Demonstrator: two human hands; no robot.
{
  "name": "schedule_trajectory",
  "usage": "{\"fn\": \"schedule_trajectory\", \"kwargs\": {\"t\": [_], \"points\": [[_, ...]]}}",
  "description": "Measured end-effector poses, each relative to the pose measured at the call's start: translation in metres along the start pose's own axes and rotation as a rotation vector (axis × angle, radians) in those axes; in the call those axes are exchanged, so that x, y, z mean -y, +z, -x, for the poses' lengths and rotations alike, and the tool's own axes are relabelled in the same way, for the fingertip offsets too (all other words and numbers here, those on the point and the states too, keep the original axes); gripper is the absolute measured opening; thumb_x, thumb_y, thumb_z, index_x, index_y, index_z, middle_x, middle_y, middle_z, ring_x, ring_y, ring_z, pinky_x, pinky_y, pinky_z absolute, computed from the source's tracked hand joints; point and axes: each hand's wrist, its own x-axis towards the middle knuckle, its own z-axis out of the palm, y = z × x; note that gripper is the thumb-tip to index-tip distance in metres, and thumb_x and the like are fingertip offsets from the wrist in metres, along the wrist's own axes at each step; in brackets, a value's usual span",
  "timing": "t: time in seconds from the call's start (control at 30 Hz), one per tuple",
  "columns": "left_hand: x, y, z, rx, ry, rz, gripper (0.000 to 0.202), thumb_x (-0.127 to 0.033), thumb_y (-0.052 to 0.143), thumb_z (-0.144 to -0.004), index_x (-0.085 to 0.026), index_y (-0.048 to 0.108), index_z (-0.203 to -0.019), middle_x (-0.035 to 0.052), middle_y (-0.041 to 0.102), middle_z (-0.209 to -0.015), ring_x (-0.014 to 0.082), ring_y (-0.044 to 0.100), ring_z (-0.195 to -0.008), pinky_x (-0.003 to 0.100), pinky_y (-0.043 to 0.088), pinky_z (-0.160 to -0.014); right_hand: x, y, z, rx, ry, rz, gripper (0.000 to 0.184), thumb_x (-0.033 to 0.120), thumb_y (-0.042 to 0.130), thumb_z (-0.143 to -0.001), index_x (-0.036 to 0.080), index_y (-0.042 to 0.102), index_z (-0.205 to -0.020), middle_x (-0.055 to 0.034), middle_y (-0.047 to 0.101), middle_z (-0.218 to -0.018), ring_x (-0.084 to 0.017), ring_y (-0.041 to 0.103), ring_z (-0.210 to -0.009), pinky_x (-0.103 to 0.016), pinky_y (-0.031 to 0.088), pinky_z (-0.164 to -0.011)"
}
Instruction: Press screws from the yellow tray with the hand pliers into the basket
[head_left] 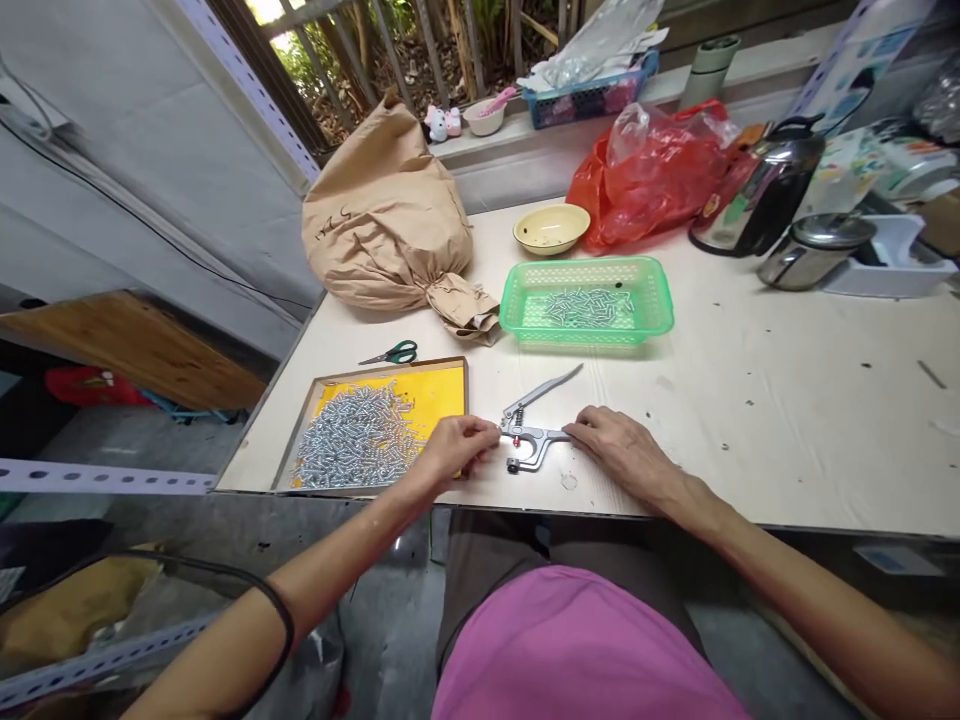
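Observation:
Grey metal snap-fastener pliers [536,452] lie on the table in front of me, their upper handle spread away from the lower one. My left hand [461,446] is closed, thumb and fingertips pinched at the left end of the pliers' head. The fingers of my right hand [622,450] close on the end of the lower handle. Left of the pliers, a shallow tray [466,380] with a yellow base holds a heap of small silvery metal pieces [356,435]. Beyond the pliers stands a green plastic basket [517,310] with more slim metal pieces [585,308].
Green-handled scissors [401,352] lie behind the tray. A tied brown paper sack [390,220], a cream bowl [551,230] and a red plastic bag [649,180] stand at the back. A kettle [769,190] and a metal pot [814,250] occupy the table's right rear.

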Motion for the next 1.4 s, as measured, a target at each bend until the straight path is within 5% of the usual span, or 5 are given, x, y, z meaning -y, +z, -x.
{"fn": "schedule_trajectory", "kwargs": {"t": [0.2, 0.63, 1.2, 1.33, 1.4], "points": [[0.004, 0.034, -0.002, 0.08, -0.172, 0.184, 0.025, -0.033, 0.069, -0.073, -0.011, 0.059, -0.067, -0.0054, 0.047, -0.048, 0.0026, 0.036, -0.037, 0.017, 0.024, -0.035, -0.009, -0.002, -0.007, 0.033, -0.025, 0.09, 0.027, 0.018, 0.04, -0.095, 0.022, 0.065, -0.105, -0.0078, 0.058, -0.097, -0.019, 0.051, -0.087, -0.029, 0.035, -0.072], [0.012, 0.042, -0.01, 0.0, -0.274, 0.209, 0.023, -0.028, 0.07, -0.072, -0.013, 0.055, -0.067, -0.0077, 0.046, -0.044, 0.003, 0.037, -0.032, 0.017, 0.025, -0.034, -0.008, 0.005, -0.005, 0.011, 0.009, 0.101, 0.025, 0.017, 0.045, -0.092, 0.024, 0.064, -0.107, -0.0078, 0.058, -0.101, -0.02, 0.049, -0.09, -0.03, 0.036, -0.072], [-0.001, 0.037, -0.016, 0.1, -0.349, -0.083, 0.024, -0.025, 0.068, -0.071, -0.013, 0.054, -0.055, -0.0042, 0.047, -0.037, 0.005, 0.037, -0.03, 0.02, 0.028, -0.036, -0.003, -0.002, -0.004, 0.044, 0.013, 0.135, 0.023, 0.016, 0.045, -0.092, 0.023, 0.064, -0.103, -0.0067, 0.059, -0.098, -0.02, 0.052, -0.088, -0.03, 0.04, -0.072], [0.004, 0.036, -0.019, 0.112, -0.334, -0.064, 0.024, -0.027, 0.071, -0.069, -0.013, 0.055, -0.057, -0.0045, 0.048, -0.039, 0.0046, 0.038, -0.031, 0.019, 0.027, -0.035, -0.007, -0.013, -0.008, 0.025, -0.002, 0.083, 0.027, 0.03, 0.054, -0.089, 0.023, 0.06, -0.114, -0.0117, 0.054, -0.122, -0.025, 0.052, -0.105, -0.036, 0.043, -0.084], [0.007, 0.035, -0.021, 0.123, -0.324, -0.059, 0.025, -0.029, 0.072, -0.067, -0.013, 0.055, -0.058, -0.0048, 0.048, -0.039, 0.0046, 0.038, -0.031, 0.018, 0.026, -0.035, -0.014, -0.016, -0.018, -0.008, -0.029, 0.071, 0.057, 0.041, 0.065, -0.08, 0.021, 0.049, -0.13, -0.016, 0.038, -0.142, -0.031, 0.04, -0.124, -0.044, 0.039, -0.095]]}}
